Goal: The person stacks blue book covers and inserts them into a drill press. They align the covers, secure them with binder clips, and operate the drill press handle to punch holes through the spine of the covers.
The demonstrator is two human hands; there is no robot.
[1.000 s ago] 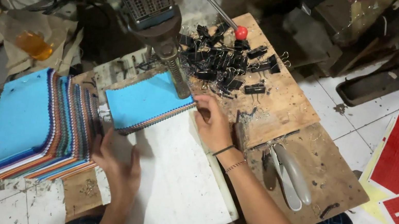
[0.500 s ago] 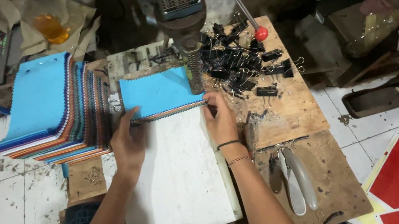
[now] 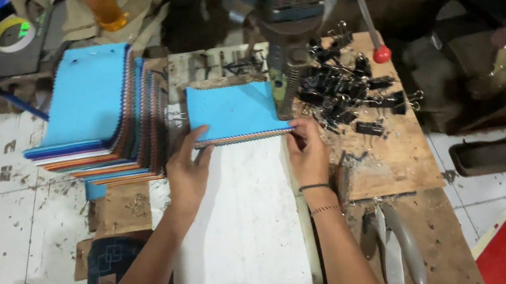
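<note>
while under the drill press point(image 3: 287, 41), both hands point(image 3: 190, 169) closed on blue booklet stack point(image 3: 234, 113).

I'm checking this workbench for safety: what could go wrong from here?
The right hand grips the blue-covered booklet stack right beside the grey metal drill press; fingers might get caught. The loose black binder clips heaped alongside could slide under the stack and tilt it.

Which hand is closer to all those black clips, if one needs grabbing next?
Probably the right hand. It rests at the blue booklet's right corner, just below the black clips. The left hand sits at the booklet's other edge, farther away.
</note>
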